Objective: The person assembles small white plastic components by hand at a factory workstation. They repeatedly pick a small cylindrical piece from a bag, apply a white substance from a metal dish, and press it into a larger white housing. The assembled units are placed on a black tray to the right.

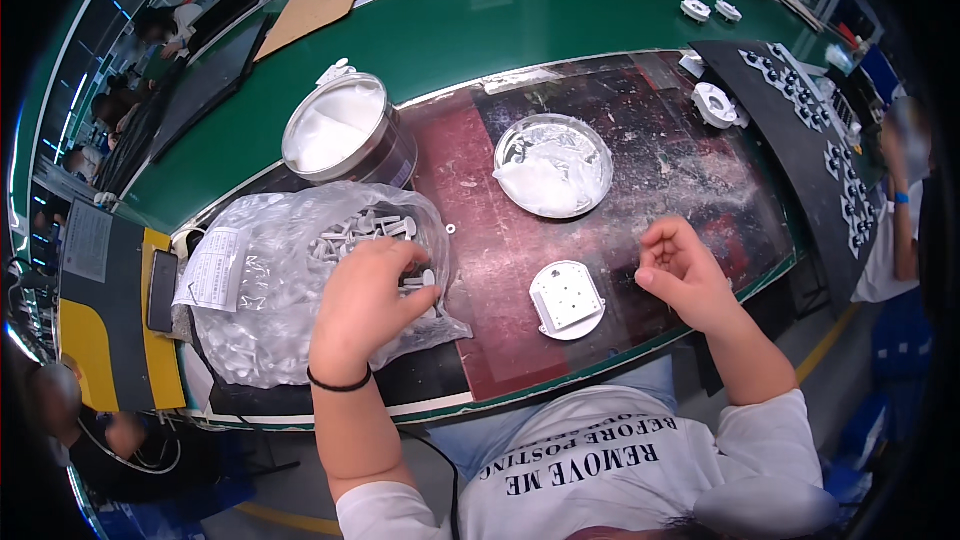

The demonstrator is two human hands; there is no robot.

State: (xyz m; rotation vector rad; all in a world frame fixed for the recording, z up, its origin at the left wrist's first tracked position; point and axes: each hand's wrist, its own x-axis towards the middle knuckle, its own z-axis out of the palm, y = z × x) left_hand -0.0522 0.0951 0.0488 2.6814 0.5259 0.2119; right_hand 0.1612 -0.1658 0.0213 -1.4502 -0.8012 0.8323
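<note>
My left hand (368, 292) is over the mouth of a clear plastic bag (270, 325), its thumb and fingers spread apart. Grey plastic parts with round heads and stems (365, 230) fill the bag's opening, and some lie right beside my fingertips. Whether the fingers touch one is hard to see. Held above the table's right half, my right hand (688, 278) has loosely curled fingers with a gap to the thumb and nothing visible between them. Between my hands, near the front edge, lies a white rounded housing (570, 300) with a raised square plate and small holes.
Behind the housing sits a round metal tin (553, 165) with white film inside. A larger metal can (345, 130) stands behind the bag. A white ring-shaped part (714, 105) lies at the back right, near a black board (800, 130) bearing rows of small parts. People sit on both sides.
</note>
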